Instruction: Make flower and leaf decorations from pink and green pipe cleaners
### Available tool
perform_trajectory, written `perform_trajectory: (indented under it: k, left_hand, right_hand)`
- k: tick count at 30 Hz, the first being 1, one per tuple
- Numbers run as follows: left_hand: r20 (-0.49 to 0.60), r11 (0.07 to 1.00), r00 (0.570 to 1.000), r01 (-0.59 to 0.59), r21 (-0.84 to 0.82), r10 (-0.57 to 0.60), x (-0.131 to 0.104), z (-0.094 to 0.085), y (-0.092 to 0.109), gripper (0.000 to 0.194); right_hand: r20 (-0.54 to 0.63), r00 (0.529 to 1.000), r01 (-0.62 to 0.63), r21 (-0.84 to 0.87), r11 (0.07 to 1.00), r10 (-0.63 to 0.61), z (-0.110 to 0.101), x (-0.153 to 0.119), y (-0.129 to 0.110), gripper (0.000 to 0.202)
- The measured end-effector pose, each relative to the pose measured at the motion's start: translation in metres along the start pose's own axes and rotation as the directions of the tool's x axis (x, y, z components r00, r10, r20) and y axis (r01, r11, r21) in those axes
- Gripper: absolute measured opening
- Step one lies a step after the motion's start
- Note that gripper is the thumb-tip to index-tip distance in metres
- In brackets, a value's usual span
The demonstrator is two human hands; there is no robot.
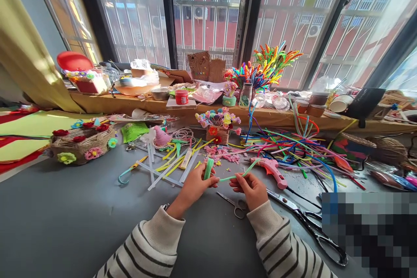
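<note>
My left hand (pixel 198 183) is closed around a small coil of light green pipe cleaner (pixel 209 168). A single strand runs from the coil across to my right hand (pixel 250 187), whose thumb and fingers pinch it; the loose end sticks up past those fingers. Both hands are held above the grey table. Just below and between them lie small scissors (pixel 232 203). Behind my right hand rests a pink hot glue gun (pixel 272 170), and large black-handled scissors (pixel 301 215) lie to its right.
Glue sticks (pixel 159 177) and yellow strips lie left of centre. A twine basket with crochet flowers (pixel 81 145) stands at left. Colourful pipe cleaners (pixel 293 145) are heaped at right. Behind, a small flower basket (pixel 217 134) stands before the cluttered sill (pixel 130 103).
</note>
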State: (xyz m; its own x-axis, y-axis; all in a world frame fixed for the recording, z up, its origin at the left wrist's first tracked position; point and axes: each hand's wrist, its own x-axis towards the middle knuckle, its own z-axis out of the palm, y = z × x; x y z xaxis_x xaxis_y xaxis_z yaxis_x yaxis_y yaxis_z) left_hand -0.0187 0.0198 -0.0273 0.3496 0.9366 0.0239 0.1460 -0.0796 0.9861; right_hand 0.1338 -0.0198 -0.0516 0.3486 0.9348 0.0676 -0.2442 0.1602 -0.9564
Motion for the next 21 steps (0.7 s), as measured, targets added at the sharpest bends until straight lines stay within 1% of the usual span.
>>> perform_trajectory:
  k: [3,6,8,11,15,18,21]
  left_hand:
    - [0.008,0.999,0.999,-0.032,-0.005,0.032,0.0002,0.0005,0.0020,0.025]
    - [0.001,0.999,0.999,-0.033,0.033,0.033,0.0000,0.0012,0.0049,0.025]
    - [-0.006,0.997,1.000,-0.017,0.075,0.017,-0.0003,0.0014,0.0063,0.027]
    - [0.010,0.996,1.000,-0.024,0.085,0.023,-0.0005,0.0006,0.0059,0.029]
    - [0.029,0.991,0.994,-0.108,0.083,0.105,-0.0002,-0.0012,0.0034,0.029]
    - [0.040,0.985,0.989,-0.143,0.098,0.140,-0.0008,-0.0008,0.0047,0.028]
    - [0.089,0.982,0.985,-0.156,0.105,0.147,-0.0030,0.0015,0.0100,0.027]
  right_hand:
    - [0.012,0.989,-0.145,0.153,0.978,0.145,-0.0023,0.0022,-0.0019,0.025]
    - [0.035,0.963,-0.264,0.324,0.909,0.267,-0.0047,0.0040,-0.0055,0.025]
    - [0.058,0.947,-0.312,0.399,0.862,0.316,-0.0051,0.0045,-0.0077,0.024]
    - [0.090,0.938,-0.338,0.456,0.823,0.335,-0.0038,0.0045,-0.0090,0.020]
    - [0.127,0.927,-0.369,0.467,0.803,0.352,-0.0023,0.0055,-0.0066,0.017]
    - [0.150,0.921,-0.387,0.470,0.793,0.360,-0.0022,0.0065,-0.0045,0.019]
    - [0.165,0.918,-0.393,0.482,0.783,0.359,-0.0017,0.0063,-0.0040,0.023]
